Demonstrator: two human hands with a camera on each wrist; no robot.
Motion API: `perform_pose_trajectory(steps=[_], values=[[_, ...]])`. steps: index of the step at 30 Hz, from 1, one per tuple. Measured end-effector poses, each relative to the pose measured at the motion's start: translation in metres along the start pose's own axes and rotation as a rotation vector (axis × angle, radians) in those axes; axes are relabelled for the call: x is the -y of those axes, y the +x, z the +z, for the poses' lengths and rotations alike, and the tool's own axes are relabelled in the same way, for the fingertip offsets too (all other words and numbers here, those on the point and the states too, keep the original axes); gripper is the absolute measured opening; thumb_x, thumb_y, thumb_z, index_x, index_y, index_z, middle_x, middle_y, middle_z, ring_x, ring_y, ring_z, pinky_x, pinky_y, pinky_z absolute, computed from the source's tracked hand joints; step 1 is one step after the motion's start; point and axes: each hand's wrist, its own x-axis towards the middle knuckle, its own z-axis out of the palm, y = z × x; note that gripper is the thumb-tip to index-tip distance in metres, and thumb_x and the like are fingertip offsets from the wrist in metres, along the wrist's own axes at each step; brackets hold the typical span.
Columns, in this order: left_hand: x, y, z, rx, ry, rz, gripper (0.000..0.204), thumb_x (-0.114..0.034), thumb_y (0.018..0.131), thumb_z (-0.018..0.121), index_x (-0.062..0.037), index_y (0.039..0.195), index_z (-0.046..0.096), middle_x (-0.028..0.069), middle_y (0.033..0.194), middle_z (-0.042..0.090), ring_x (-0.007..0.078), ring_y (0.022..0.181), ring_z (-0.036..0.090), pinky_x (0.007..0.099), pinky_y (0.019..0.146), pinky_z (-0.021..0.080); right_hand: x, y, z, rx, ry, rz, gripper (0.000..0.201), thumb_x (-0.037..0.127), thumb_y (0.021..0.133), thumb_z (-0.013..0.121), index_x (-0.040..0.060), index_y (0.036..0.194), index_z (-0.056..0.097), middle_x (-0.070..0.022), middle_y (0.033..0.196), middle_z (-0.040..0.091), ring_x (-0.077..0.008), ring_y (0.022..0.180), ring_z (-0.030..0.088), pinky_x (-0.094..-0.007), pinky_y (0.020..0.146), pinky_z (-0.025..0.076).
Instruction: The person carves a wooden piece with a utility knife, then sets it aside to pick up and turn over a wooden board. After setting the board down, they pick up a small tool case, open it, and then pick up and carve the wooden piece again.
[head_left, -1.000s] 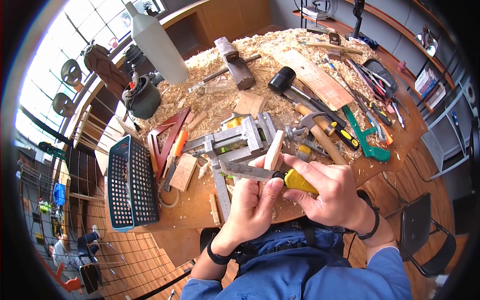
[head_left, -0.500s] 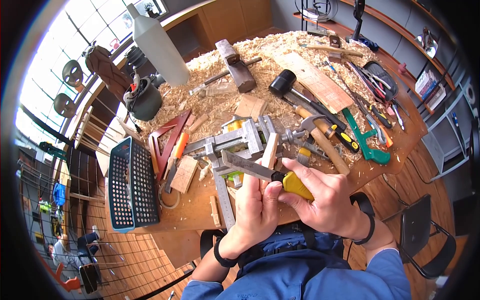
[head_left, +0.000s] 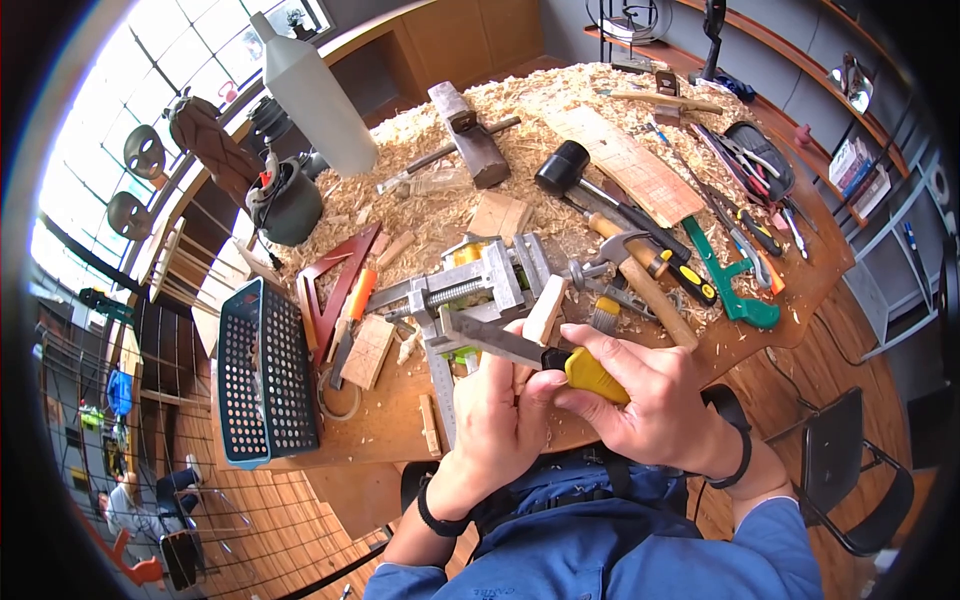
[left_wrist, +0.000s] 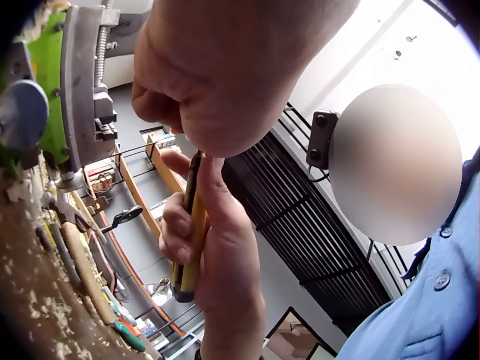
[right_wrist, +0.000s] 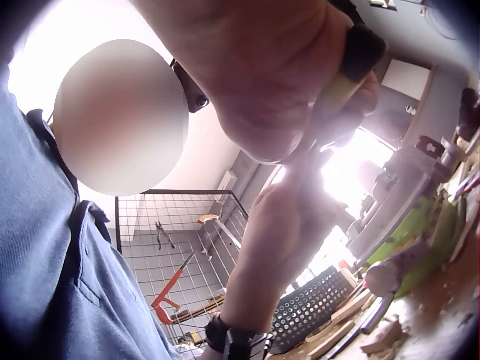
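Observation:
In the head view my left hand (head_left: 500,415) grips a small pale wood piece (head_left: 544,310) whose end sticks up past the fingers. My right hand (head_left: 660,395) holds a knife (head_left: 592,376) by its yellow handle, index finger along the top. The broad grey blade (head_left: 488,337) points left across the wood, above the left fingers. The left thumb reaches to the blade's base, close to the right thumb. In the left wrist view the right fingers wrap the yellow and black handle (left_wrist: 191,247). The wood's lower part is hidden by the left hand.
A metal vise (head_left: 480,285) lies just beyond the hands. A perforated basket (head_left: 262,370) stands at the left edge. A claw hammer (head_left: 650,285), black mallet (head_left: 565,165) and green-handled saw (head_left: 730,275) lie right. Wood shavings (head_left: 400,225) cover the table's back; a white bottle (head_left: 315,100) stands there.
The knife blade has tilted more steeply, its handle end lower. Both hands have shifted slightly left, and the wood piece's upper end has dipped a little.

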Motion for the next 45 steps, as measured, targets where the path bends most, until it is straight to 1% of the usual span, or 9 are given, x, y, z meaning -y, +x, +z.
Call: perform_pose_trajectory(steps=[7,12,15,22,30,35,37,40,45], values=[[0.010,-0.004,0.002,0.067,-0.191,-0.012,0.049,-0.012,0.099,0.068,0.0086,0.140,0.049,0.0210,0.099,0.069,0.0319,0.083,0.070,0.0381,0.074,0.054,-0.002,0.006,-0.021,0.153,-0.025,-0.043,0.056,0.039,0.087,0.080,0.0013,0.126,0.068,-0.0151,0.081,0.072,-0.0319,0.065,0.071,-0.0396,0.054,0.054],[0.004,-0.003,0.000,0.082,-0.203,-0.105,0.048,-0.011,0.099,0.067,0.0087,0.138,0.050,0.0212,0.099,0.069,0.0327,0.082,0.069,0.0383,0.073,0.054,-0.001,0.002,-0.010,0.084,0.023,-0.014,0.054,0.039,0.087,0.081,0.0018,0.124,0.069,-0.0151,0.081,0.072,-0.0325,0.066,0.072,-0.0399,0.054,0.055],[0.005,-0.002,0.001,0.050,-0.111,0.008,0.046,-0.012,0.099,0.067,0.0092,0.137,0.050,0.0198,0.095,0.069,0.0321,0.078,0.068,0.0382,0.070,0.053,-0.001,0.000,-0.005,0.055,0.028,0.000,0.053,0.038,0.087,0.081,0.0016,0.124,0.069,-0.0158,0.081,0.073,-0.0329,0.066,0.072,-0.0403,0.055,0.055],[-0.001,-0.008,0.005,0.017,-0.035,-0.117,0.044,-0.013,0.101,0.064,0.0091,0.137,0.050,0.0165,0.087,0.067,0.0307,0.072,0.067,0.0375,0.066,0.052,0.004,-0.005,0.007,-0.031,0.016,0.060,0.055,0.039,0.088,0.080,0.0006,0.126,0.067,-0.0181,0.082,0.073,-0.0342,0.067,0.073,-0.0406,0.056,0.056],[0.012,-0.003,0.000,0.081,-0.187,-0.060,0.047,-0.013,0.100,0.067,0.0070,0.138,0.050,0.0190,0.090,0.069,0.0337,0.074,0.069,0.0393,0.066,0.052,-0.001,0.002,-0.008,0.098,0.040,0.020,0.055,0.039,0.088,0.081,0.0006,0.124,0.068,-0.0184,0.082,0.073,-0.0349,0.068,0.073,-0.0410,0.056,0.056],[-0.001,0.000,-0.004,0.046,0.013,-0.040,0.047,-0.013,0.098,0.069,0.0077,0.137,0.051,0.0195,0.089,0.068,0.0361,0.074,0.068,0.0397,0.065,0.052,0.002,0.000,-0.003,0.079,0.043,0.056,0.054,0.039,0.088,0.081,0.0005,0.124,0.068,-0.0188,0.084,0.073,-0.0350,0.068,0.073,-0.0413,0.055,0.056],[0.003,-0.003,0.001,0.017,0.012,-0.020,0.046,-0.013,0.098,0.069,0.0081,0.136,0.052,0.0189,0.088,0.068,0.0353,0.072,0.068,0.0392,0.065,0.052,0.005,0.000,-0.005,0.097,0.065,0.075,0.053,0.029,0.086,0.084,-0.0013,0.125,0.067,-0.0203,0.089,0.074,-0.0360,0.077,0.075,-0.0395,0.065,0.058],[0.004,-0.003,0.005,-0.031,-0.004,0.002,0.044,-0.012,0.098,0.068,0.0087,0.134,0.053,0.0171,0.086,0.066,0.0329,0.069,0.066,0.0380,0.063,0.051,0.006,0.000,-0.003,0.081,0.052,0.077,0.053,0.028,0.086,0.084,-0.0017,0.126,0.066,-0.0208,0.091,0.074,-0.0361,0.078,0.075,-0.0392,0.065,0.058],[0.000,-0.005,0.008,-0.065,0.000,-0.033,0.038,-0.011,0.099,0.068,0.0082,0.129,0.055,0.0139,0.081,0.062,0.0288,0.063,0.061,0.0360,0.059,0.048,0.000,-0.004,0.004,0.026,0.041,0.037,0.057,0.040,0.090,0.079,-0.0007,0.128,0.065,-0.0191,0.083,0.073,-0.0347,0.069,0.073,-0.0412,0.055,0.056]])
